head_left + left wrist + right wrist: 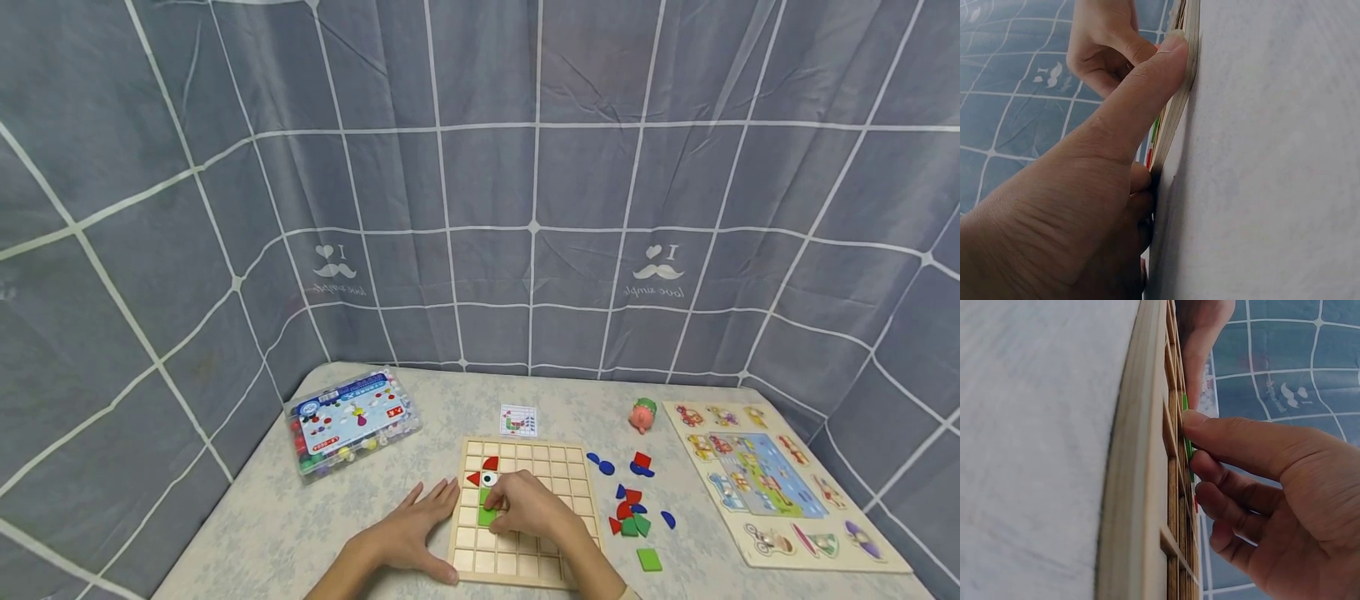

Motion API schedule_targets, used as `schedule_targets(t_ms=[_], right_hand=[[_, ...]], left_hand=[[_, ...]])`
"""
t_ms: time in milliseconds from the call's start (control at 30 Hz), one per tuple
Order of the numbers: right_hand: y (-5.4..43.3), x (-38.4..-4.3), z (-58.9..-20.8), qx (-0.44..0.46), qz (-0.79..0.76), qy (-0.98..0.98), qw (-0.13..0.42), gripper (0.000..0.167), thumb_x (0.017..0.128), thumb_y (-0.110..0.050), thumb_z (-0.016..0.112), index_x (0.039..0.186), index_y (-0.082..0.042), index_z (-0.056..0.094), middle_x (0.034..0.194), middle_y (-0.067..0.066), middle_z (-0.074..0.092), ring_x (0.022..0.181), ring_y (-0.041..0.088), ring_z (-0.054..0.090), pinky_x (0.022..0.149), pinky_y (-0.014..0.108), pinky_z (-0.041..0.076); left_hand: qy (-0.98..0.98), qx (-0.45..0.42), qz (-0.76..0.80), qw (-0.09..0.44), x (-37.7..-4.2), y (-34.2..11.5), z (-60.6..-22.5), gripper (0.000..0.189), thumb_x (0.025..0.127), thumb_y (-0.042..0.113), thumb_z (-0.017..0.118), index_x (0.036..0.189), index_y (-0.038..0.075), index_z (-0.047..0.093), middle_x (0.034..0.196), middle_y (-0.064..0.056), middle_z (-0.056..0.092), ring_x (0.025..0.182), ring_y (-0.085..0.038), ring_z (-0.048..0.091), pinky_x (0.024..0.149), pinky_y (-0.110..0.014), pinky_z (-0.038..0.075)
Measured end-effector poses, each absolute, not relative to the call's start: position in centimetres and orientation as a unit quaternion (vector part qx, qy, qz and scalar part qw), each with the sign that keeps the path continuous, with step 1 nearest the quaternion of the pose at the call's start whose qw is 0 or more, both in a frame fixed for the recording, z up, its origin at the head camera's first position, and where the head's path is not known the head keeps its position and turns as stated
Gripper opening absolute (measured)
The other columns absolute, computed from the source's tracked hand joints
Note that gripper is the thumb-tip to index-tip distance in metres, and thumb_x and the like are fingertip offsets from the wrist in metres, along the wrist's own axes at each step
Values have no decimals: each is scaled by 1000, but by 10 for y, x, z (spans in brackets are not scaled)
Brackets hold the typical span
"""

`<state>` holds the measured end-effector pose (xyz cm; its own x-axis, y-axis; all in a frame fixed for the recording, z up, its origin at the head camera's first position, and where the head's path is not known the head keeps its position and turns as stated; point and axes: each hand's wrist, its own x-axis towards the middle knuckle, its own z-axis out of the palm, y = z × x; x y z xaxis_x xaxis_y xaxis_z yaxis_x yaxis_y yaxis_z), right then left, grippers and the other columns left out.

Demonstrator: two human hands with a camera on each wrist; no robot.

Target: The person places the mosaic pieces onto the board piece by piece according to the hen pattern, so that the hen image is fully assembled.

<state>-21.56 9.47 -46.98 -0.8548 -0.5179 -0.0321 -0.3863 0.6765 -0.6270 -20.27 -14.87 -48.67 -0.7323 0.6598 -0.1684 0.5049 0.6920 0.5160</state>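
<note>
A wooden grid board (528, 567) lies flat on the table. In its upper left cells sit a red quarter-round piece (491, 462), a red triangle (473, 478) and a white eye disc (489, 479). Below them are two green squares (487, 517), side by side in one column and partly hidden by fingers. My right hand (528, 507) pinches the lower green square with thumb and index finger, at the board's surface. My left hand (412, 531) rests on the table with fingers spread. Its thumb (1147, 81) touches the board's edge in the left wrist view.
A picture card (518, 421) lies behind the board. Right of it are loose blue, red and green pieces (629, 527), a lone green square (649, 559), a small pink-and-green figure (642, 415) and a wooden picture puzzle (780, 492). A bead box (352, 421) stands at left.
</note>
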Motion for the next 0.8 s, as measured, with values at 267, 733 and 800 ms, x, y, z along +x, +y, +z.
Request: schedule_targets(t_ms=[267,733,800], right_hand=[[97,-213,-471,-247,-328,906,100,17,72,-10,83,87,-13,77,78,-10,64,63,-1,49,55,16,45],[96,-211,-469,-253,-318,910,88,17,72,-11,84,87,-12,78,81,-10,65,64,-2,49,57,15,45],[96,-211,-469,-252,-318,910,88,17,72,-11,84,88,-12,78,81,-10,65,63,-2,49,56,15,45]], left_hand=[[904,324,223,170,-203,-149,-487,114,73,62,75,154,3,21,164,-10,18,152,-30,14,121,-59,5],[904,322,222,171,-203,-149,-488,114,72,62,75,155,3,21,164,-10,18,152,-30,14,121,-59,6],[903,323,224,172,-203,-149,-488,114,72,61,75,154,3,21,164,-10,18,152,-31,14,121,-59,6]])
